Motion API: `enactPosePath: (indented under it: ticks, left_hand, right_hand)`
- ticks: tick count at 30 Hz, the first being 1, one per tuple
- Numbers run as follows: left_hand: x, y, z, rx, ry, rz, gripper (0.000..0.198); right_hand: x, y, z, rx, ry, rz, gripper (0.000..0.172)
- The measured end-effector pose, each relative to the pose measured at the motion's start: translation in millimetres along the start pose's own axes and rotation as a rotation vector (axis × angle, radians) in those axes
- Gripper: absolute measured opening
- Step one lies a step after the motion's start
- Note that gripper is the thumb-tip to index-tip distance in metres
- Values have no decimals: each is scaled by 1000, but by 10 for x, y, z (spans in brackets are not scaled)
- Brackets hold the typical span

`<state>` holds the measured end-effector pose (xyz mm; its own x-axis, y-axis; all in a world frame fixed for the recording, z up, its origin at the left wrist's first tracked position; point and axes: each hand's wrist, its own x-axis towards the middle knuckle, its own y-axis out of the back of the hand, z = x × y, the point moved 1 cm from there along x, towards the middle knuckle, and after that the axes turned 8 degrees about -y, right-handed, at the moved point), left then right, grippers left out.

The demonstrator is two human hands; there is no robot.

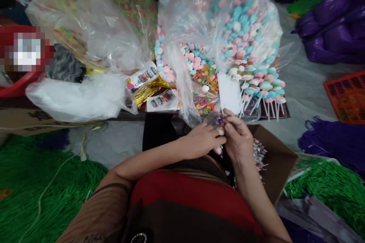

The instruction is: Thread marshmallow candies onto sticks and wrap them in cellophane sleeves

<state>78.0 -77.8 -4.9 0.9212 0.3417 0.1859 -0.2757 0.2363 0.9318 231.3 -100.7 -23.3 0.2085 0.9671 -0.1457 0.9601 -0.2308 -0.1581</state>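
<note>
Close to my body, just off the table's front edge, my left hand (202, 139) and my right hand (238, 138) are closed on a candy pop in a small clear bag (220, 121). Blue and red print shows on the bag, and a pinkish part hangs below my fingers. My right thumb and fingers pinch its upper part; my left fingers press on it from the other side. Most of the candy is hidden. Beyond my hands, marshmallow pops on white sticks (264, 81) lie stacked near the table edge. Colourful candy rings (205, 83) lie beside white sticks (229, 90).
Big clear bags of pink, blue and white marshmallows (242, 15) and of gummies (131, 7) fill the table's back. Printed cards (162, 100), gold twist ties (146, 90) and a white plastic bag (76, 97) lie left. A cardboard box (278, 155) with wrapped pops stands right.
</note>
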Motion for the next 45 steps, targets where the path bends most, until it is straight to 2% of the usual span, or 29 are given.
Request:
enactPosePath:
  ticks: [4,6,9,12,16,19,22,25,27,29,31,33,35,38,40,42,45]
  left_hand:
    - [-91,148,-129,13,78,99,30]
    - [-122,210,-183,49,116,104,30]
    - [-127,260,-218,99,107,63,26]
    - [-103,241,-208,150,85,37,23]
    - [-75,163,-179,177,76,56,21]
    - [-72,143,-156,146,92,45,22]
    - [-91,176,-115,56,130,56,37]
    - [-125,209,-78,-250,311,185,50]
    - [-136,185,-77,-643,501,222,55]
    - [-120,125,-94,-1149,640,148,67]
    - [-80,74,-133,-1601,683,85,81]
    - [-34,66,-200,-1841,670,165,79]
    - [-2,108,-266,-1865,663,337,66]
    - [-4,274,-293,-1662,631,620,59]
    - [-35,438,-245,-1444,537,711,59]
    - [-63,599,-155,-1230,356,611,53]
    - [-85,737,-5,-974,-78,326,34]
  right_hand:
    - [69,19,-118,-31,110,16,30]
    - [84,43,-132,-117,152,33,30]
    - [87,65,-117,-271,106,-14,30]
    - [86,39,-128,-421,78,-3,29]
    - [89,-42,-156,-551,153,71,20]
    - [84,-63,-145,-552,215,102,17]
    - [95,-9,-156,-472,290,151,13]
    - [114,85,-231,-374,452,296,11]
    - [104,121,-296,-356,571,373,7]
    - [60,111,-347,-396,638,365,6]
    - [-14,61,-378,-472,657,273,8]
    - [-94,-3,-391,-544,645,135,9]
    - [-151,-51,-394,-577,636,-12,13]
    - [-162,-51,-397,-593,628,-121,18]
    - [-135,-4,-401,-611,596,-94,18]
    - [-107,51,-410,-578,529,-36,14]
    - [-90,93,-430,-433,380,22,7]
